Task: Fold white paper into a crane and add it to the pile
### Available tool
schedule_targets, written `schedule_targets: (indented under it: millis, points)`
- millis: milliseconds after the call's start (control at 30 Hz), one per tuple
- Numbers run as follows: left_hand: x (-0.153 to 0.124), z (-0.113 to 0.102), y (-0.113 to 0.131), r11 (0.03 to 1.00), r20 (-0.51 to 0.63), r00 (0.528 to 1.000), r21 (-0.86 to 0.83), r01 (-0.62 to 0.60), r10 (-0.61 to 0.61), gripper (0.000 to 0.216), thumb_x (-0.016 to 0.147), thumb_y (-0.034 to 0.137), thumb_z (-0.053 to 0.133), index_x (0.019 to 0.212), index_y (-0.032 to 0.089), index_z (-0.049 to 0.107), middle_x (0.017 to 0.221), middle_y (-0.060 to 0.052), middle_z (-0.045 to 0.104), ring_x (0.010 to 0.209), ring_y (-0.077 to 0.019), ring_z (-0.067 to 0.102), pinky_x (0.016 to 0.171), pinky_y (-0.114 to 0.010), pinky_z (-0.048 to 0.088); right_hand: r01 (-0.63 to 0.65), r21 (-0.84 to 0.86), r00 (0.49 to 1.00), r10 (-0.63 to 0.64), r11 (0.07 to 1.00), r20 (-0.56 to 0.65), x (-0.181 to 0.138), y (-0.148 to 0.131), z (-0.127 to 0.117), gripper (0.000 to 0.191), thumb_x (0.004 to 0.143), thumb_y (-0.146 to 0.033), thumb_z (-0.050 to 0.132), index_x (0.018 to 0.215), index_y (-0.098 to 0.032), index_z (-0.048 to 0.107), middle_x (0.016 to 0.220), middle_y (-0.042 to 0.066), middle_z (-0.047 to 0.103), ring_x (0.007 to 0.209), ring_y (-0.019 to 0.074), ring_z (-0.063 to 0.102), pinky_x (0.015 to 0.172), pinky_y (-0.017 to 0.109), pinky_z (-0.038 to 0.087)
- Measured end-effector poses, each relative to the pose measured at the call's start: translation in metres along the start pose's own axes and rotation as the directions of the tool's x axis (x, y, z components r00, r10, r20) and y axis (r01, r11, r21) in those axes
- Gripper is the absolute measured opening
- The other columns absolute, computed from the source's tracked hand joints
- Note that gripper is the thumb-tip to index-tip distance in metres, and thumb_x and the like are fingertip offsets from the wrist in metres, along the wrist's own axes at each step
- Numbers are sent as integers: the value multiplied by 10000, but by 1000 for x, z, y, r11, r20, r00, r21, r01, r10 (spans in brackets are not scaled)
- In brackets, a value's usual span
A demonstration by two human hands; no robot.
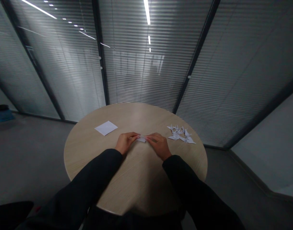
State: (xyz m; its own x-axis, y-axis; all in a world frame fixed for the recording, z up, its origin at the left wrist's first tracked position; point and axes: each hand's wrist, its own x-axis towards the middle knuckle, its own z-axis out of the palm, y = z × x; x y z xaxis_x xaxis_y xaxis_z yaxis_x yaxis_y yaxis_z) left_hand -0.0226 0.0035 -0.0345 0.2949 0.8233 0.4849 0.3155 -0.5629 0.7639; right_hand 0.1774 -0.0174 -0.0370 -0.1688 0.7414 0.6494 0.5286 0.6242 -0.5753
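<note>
My left hand (126, 142) and my right hand (158, 146) meet over the middle of a round light-wood table (136, 179). Between their fingertips lies a small folded white paper piece (141, 139), pinched from both sides and partly hidden by my fingers. To the left of my hands, a flat square white paper sheet (106, 128) lies on the tabletop. Just right of my right hand sits a loose heap of several folded white paper figures (181, 134), looking like origami cranes. Neither hand touches the sheet or the heap.
Black sleeves cover both my forearms, which reach across the near table edge. Glass partition walls with closed slatted blinds (141, 70) curve around the far side of the table. A grey floor (28, 153) surrounds it, and a small blue object (3, 115) sits at the far left.
</note>
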Motion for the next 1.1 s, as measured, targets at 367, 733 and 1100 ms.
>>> schedule_targets:
  millis: [367, 733, 1100]
  points:
    - [-28, 11, 13, 640, 361, 925, 684, -351, 121, 313, 951, 241, 376, 873, 121, 655, 899, -103, 577, 900, -217, 531, 766, -344, 457, 610, -510, 791, -431, 607, 434, -20, 6, -2, 207, 928, -167, 475, 869, -166, 673, 810, 63, 682, 825, 182, 567, 777, 326, 397]
    - [-47, 9, 15, 597, 488, 871, 681, -424, 62, 406, 967, 319, 333, 1229, 109, 562, 1129, -111, 618, 1046, -246, 511, 870, -386, 401, 599, -485, 774, -305, 637, 555, -27, 2, -9, 179, 914, -154, 488, 902, -153, 666, 811, 73, 653, 791, 184, 547, 731, 314, 383]
    - [-48, 5, 13, 587, 427, 899, 706, -397, 95, 389, 950, 345, 360, 1177, 158, 615, 1084, -137, 586, 1065, -269, 474, 873, -407, 390, 325, -475, 886, -88, 818, 455, -30, -14, 15, 431, 793, -45, 484, 1191, -157, 609, 1194, 154, 552, 1150, 248, 441, 994, 423, 340]
